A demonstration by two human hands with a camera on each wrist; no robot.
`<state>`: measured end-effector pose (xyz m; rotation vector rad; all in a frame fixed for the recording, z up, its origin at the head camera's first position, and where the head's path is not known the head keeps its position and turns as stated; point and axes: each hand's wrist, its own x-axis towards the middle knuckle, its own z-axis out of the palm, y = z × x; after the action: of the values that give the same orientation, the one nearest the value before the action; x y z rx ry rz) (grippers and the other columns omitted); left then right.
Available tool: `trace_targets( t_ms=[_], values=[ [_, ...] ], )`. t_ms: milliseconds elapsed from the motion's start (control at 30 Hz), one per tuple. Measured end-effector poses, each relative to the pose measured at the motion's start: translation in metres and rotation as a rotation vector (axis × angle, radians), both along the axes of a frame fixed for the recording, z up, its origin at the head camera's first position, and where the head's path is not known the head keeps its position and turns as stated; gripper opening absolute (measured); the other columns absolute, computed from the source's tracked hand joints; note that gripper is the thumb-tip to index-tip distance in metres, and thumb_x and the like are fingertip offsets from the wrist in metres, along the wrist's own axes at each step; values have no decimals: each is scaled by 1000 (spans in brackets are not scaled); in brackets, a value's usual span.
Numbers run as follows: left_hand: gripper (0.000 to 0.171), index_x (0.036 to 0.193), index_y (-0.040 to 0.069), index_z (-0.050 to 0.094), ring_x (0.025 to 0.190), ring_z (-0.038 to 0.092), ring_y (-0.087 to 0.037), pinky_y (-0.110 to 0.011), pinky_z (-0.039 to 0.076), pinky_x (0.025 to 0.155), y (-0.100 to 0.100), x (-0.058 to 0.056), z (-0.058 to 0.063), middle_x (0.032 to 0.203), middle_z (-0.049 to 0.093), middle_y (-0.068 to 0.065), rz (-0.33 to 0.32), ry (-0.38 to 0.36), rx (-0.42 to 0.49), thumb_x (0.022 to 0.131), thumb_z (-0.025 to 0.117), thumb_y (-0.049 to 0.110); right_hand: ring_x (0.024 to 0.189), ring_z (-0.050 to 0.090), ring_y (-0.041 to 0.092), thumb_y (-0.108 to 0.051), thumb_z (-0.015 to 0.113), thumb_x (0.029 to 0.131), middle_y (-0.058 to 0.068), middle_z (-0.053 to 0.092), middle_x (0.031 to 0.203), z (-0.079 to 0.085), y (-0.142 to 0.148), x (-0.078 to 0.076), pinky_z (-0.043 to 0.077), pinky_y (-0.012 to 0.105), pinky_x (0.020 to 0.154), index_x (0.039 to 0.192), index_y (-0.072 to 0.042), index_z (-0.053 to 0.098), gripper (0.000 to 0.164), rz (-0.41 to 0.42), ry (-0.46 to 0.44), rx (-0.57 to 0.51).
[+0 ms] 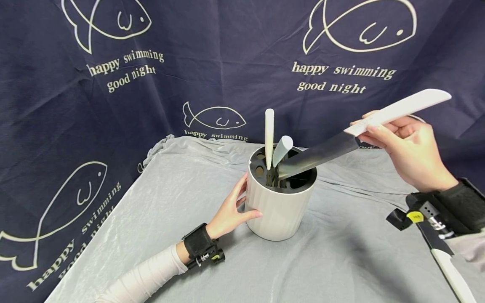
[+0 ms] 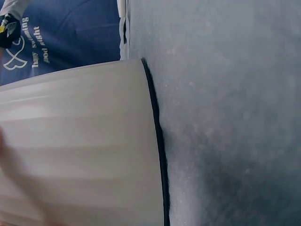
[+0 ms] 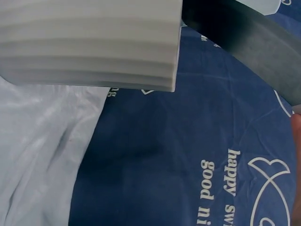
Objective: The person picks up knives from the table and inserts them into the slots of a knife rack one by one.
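A white ribbed knife holder (image 1: 278,216) with a black slotted top stands upright on the cloth. My left hand (image 1: 232,210) grips its left side, thumb across the front and fingers toward the back. Two white-handled utensils (image 1: 269,134) stick up from its slots. At the right, my right hand (image 1: 411,147) pinches a kitchen knife (image 1: 322,155) where white handle meets blade. That blade slants down leftward, its tip at the holder's slots; whether it has entered one I cannot tell. The right wrist view shows the blade (image 3: 254,44) beside the holder's rim.
Another white-handled knife (image 1: 451,273) lies on the grey cloth (image 1: 322,269) at the lower right, partly hidden by the right wrist's camera strap. A dark blue curtain (image 1: 235,84) printed with fish hangs behind and to the left.
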<state>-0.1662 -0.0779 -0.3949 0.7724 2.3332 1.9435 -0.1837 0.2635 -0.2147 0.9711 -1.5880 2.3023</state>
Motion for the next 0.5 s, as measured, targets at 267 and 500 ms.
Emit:
trace_targets(
  t_ms=[267, 500],
  values=[
    [103, 157, 20, 10, 145, 24, -22, -44, 30, 116, 0, 0, 1, 160, 19, -5, -4, -12, -2, 81, 78, 6, 101, 69, 26, 26, 42, 89, 22, 69, 108, 5, -4, 2, 53, 33, 90, 117, 20, 56, 32, -15, 16, 32],
    [104, 157, 20, 10, 145, 25, -23, -45, 30, 116, 0, 0, 0, 161, 19, -5, 1, 2, 4, 81, 78, 5, 100, 69, 25, 22, 46, 90, 21, 70, 106, 12, -7, 2, 53, 34, 89, 118, 20, 54, 29, -64, 43, 122]
  ],
)
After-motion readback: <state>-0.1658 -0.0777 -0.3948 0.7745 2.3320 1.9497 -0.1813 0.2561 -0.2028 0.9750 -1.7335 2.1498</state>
